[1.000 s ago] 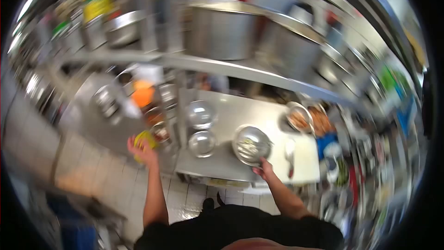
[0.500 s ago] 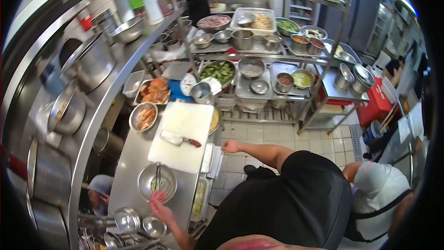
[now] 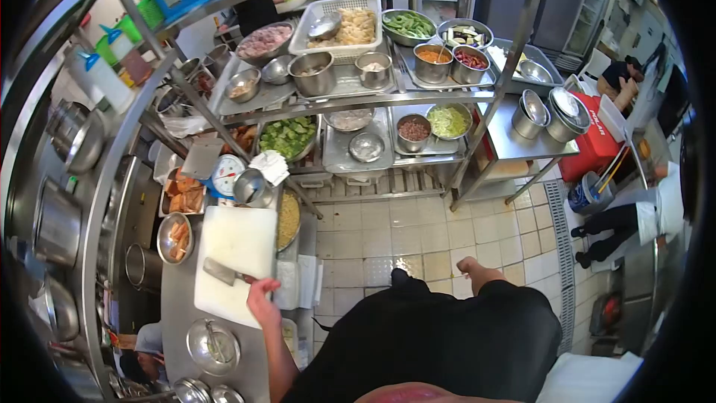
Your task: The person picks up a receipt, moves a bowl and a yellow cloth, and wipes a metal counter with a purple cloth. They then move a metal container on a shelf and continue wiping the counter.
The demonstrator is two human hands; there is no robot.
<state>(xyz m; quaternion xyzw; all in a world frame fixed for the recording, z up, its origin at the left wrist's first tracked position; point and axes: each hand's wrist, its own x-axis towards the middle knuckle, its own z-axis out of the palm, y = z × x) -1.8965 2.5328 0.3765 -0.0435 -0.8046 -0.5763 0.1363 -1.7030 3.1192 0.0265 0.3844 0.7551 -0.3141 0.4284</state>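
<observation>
On the white cutting board (image 3: 235, 235) lies a cleaver (image 3: 219, 272), its blade flat and its handle towards me. My left hand (image 3: 264, 303) is at the board's near right edge, its fingers curled at the end of the handle and covering part of it. A metal bowl (image 3: 195, 345) with a thin metal utensil inside stands just below the board. My right hand (image 3: 479, 275) hangs over the tiled floor, loosely closed, with nothing visible in it.
Left of the board is a bowl of orange pieces (image 3: 176, 239). A kitchen scale (image 3: 227, 175) stands beyond it. A steel rack (image 3: 358, 101) ahead carries several bowls and trays of food. One co-worker (image 3: 634, 213) stands at right; a red cooler (image 3: 593, 138) is behind.
My left hand has moved from above the metal bowl up to the cleaver's handle. The view has shifted, bringing the rack closer. My right hand stays low over the floor.
</observation>
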